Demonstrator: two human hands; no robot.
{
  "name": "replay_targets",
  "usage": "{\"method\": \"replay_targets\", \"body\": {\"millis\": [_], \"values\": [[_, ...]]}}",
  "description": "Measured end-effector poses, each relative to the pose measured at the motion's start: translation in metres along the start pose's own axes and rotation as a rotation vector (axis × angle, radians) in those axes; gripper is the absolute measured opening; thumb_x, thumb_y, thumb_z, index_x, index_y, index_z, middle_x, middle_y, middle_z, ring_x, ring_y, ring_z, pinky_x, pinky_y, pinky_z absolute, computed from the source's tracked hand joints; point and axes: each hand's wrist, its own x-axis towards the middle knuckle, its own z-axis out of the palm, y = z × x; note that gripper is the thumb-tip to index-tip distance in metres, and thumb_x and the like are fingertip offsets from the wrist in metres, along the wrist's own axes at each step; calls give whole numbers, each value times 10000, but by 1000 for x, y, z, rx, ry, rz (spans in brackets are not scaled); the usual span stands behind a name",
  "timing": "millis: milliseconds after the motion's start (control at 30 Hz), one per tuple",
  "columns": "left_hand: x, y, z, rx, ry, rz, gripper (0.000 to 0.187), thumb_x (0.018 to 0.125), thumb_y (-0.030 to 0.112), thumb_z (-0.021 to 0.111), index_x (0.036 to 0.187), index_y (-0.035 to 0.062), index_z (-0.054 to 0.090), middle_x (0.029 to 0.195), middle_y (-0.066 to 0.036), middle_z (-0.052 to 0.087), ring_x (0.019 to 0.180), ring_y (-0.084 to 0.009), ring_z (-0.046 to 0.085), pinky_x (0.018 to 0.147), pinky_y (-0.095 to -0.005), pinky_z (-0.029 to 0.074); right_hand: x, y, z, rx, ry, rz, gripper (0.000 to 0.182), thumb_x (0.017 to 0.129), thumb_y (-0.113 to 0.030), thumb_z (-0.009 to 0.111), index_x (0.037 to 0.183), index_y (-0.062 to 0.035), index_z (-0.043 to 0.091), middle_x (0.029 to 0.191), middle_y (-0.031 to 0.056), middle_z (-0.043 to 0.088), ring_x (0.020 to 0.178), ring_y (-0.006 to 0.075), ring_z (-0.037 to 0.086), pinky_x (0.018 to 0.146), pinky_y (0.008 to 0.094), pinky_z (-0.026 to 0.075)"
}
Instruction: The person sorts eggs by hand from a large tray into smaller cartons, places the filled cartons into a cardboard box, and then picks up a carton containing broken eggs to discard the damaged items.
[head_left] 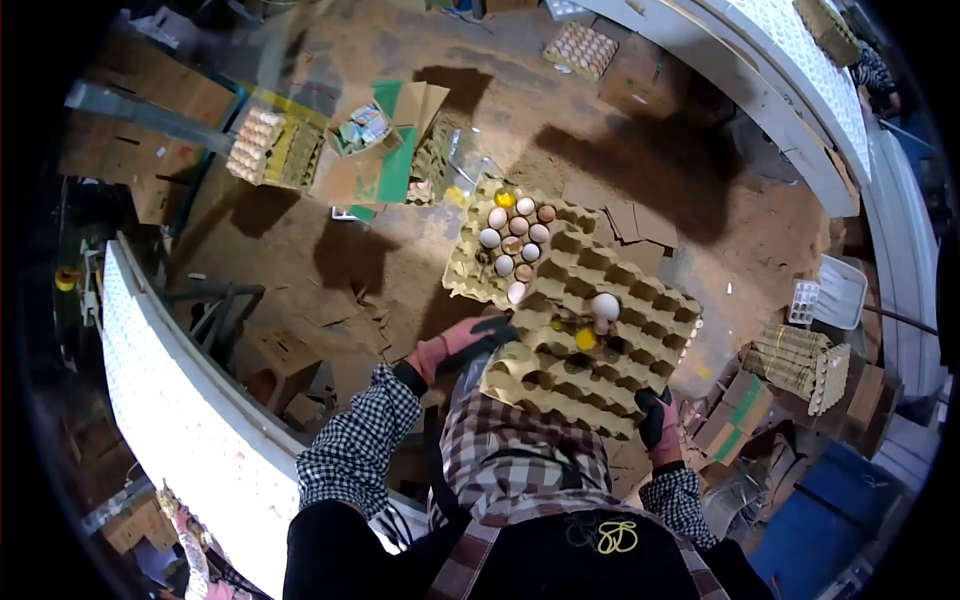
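A brown pulp egg tray (628, 385) lies tilted in front of my apron, mostly unfilled, with one pale egg (604, 305) and a spilled yolk (585, 339) on it. My right hand (660, 428), in a pink and dark glove, is closed on the tray's lower right corner. At the left edge, my gloved left hand (463, 346) reaches with fingers stretched out, fingertips right at the rim. Beyond it, a second egg tray (462, 268) holds several white and brown eggs (519, 227) and a broken yolk (506, 200). The upper tray overlaps its right part.
An open cardboard box (345, 180) with green tape and a stack of filled egg trays (258, 145) stand at upper left. Stacked egg trays (790, 360) sit at right. Bright white conveyor surfaces (190, 420) curve along both sides. Another person's arm (190, 550) shows at lower left.
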Motion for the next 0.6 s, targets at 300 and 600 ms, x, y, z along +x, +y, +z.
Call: {"method": "replay_targets", "body": {"millis": [300,600], "values": [[129,-46,-131,446,539,-577,679,700,392,774,1263,81,557,1222,-178,599,1139,-347,569,951,-416,473,-16,35,-1,-883,-28,-237,449,605,113,548,1031,-7,626,1093,169,618,1062,343,581,884,363,476],[129,-39,-108,1025,815,-551,690,734,322,744,1309,50,476,1202,-230,576,1106,-370,573,921,-427,486,-20,65,7,-490,89,-129,417,699,67,484,1097,16,596,1108,188,609,1075,315,590,901,354,464]]}}
